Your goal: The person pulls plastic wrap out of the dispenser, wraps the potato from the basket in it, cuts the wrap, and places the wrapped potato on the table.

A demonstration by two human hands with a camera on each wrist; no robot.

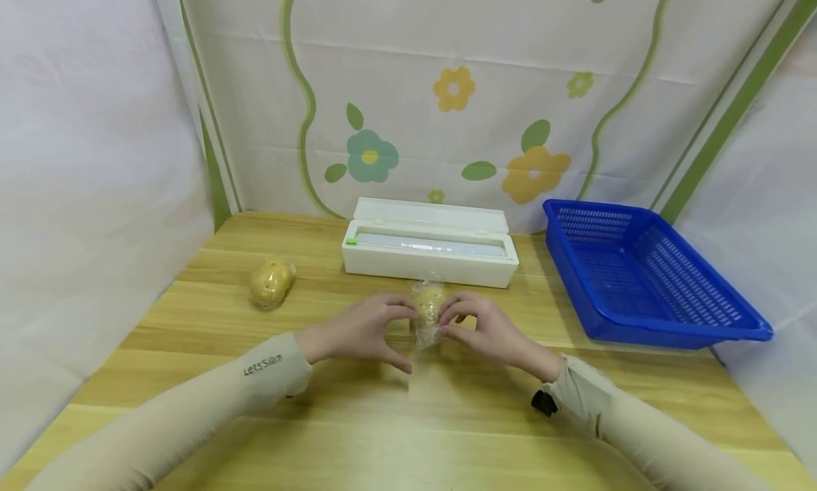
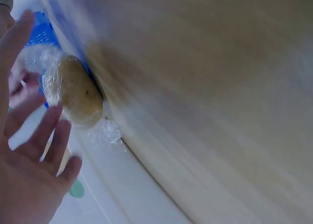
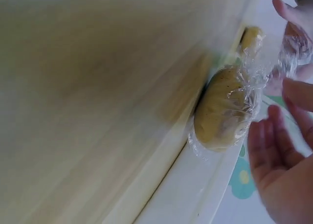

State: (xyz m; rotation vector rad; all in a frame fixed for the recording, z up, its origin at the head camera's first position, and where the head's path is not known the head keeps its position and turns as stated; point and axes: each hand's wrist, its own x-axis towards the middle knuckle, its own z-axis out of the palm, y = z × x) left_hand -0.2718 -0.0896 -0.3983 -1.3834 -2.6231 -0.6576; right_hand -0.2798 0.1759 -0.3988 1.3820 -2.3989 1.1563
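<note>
In the head view a potato (image 1: 429, 305) wrapped in clear cling film stands on the table before a white box, film bunched at its ends. My left hand (image 1: 370, 329) is at its left side, thumb spread away from the fingers. In the left wrist view the left hand's fingers (image 2: 56, 136) are loosely bent beside the wrapped potato (image 2: 80, 94). My right hand (image 1: 486, 329) is at the potato's right side, fingertips by the film. The right wrist view shows its fingers (image 3: 274, 145) relaxed, with loose film nearby; contact is hard to tell.
A white cling film box (image 1: 428, 264) with its lid up stands behind the potato. Another film-wrapped potato (image 1: 271, 283) lies to the left. At the right is a blue plastic basket (image 1: 590, 303). A flowered cloth (image 1: 408, 122) hangs behind the wooden table (image 1: 357, 434).
</note>
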